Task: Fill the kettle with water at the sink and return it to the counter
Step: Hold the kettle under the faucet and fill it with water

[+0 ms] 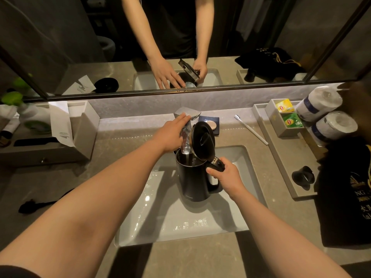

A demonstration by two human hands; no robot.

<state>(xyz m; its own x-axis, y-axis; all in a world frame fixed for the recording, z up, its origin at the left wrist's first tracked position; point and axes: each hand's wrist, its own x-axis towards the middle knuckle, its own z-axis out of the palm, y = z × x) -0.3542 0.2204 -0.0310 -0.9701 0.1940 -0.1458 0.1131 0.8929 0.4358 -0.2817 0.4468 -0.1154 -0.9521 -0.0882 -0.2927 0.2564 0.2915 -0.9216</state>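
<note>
A black electric kettle point(193, 180) stands upright inside the white sink basin point(160, 223), its round lid point(202, 140) flipped up. My right hand point(224, 175) grips the kettle's handle from the right. Behind it, my left hand point(172, 130) rests on the flat chrome faucet point(185, 114), fingers laid over its lever. A broad sheet of water point(185, 143) pours from the spout into the kettle's open mouth.
A toothbrush point(251, 130) and a soap dish point(209, 122) lie on the stone counter behind the sink. To the right, a tray point(281, 149) holds tea bags, paper rolls and a black cup point(303, 176). Left stands a box with bottles. A mirror runs above.
</note>
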